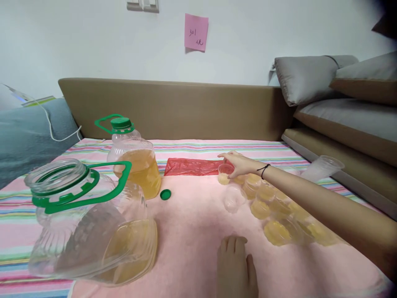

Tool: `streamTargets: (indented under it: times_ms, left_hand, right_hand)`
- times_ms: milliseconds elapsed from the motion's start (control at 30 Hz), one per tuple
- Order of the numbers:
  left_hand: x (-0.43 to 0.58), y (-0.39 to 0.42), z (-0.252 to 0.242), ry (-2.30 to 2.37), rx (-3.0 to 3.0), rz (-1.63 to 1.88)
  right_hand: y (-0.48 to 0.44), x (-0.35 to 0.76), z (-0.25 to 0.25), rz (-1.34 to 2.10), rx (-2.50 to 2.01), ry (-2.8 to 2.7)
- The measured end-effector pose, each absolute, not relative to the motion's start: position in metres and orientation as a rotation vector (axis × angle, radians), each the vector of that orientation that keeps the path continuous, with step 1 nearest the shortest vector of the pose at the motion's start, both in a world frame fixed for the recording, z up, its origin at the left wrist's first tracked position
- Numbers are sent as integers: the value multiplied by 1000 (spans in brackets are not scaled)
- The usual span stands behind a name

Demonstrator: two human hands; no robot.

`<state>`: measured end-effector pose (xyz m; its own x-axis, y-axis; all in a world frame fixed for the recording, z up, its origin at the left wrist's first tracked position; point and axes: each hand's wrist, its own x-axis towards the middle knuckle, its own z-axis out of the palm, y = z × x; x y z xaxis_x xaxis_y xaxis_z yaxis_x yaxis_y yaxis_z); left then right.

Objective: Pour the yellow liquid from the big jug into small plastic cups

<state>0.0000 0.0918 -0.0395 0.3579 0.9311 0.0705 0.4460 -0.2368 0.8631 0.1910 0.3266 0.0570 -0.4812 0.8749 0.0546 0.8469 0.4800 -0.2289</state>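
My right hand (238, 163) reaches across to the far side of the pink cloth (189, 240), its thumb and fingers around the rim of a clear plastic cup (223, 177) with a little yellow liquid in it. Close to me, my left hand (235, 265) lies on the cloth with fingers stretched out and nothing in it. An upturned-looking clear lid or cup (233, 199) sits between the two hands. Beneath and beside my right forearm stand several clear cups (260, 208) of yellow liquid, some partly hidden by the arm.
At left stands an uncapped large jug (93, 231) with amber liquid; behind it, a capped jug (136, 165) holds more. A green cap (165, 194) lies nearby. A red plastic bag (190, 167) lies at the back. Clear stacked cups (322, 167) lean near the cushions (350, 116) on the right.
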Motion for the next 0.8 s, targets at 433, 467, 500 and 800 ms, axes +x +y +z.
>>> streamTargets:
  times_ms: [433,467,500,800]
  left_hand:
    - [1,90,-43,1169,1814,804]
    - [2,90,-43,1164,1815,808]
    - [2,89,-43,1162,1817,813]
    - [1,90,-40,1169,1827,819]
  right_hand:
    - [320,197,65,300,-1522,-2581]
    - [320,197,66,302,-1521,-2582]
    - [320,197,67,304,-1517,-2585]
    - [322,200,56,303,-1483,-2572]
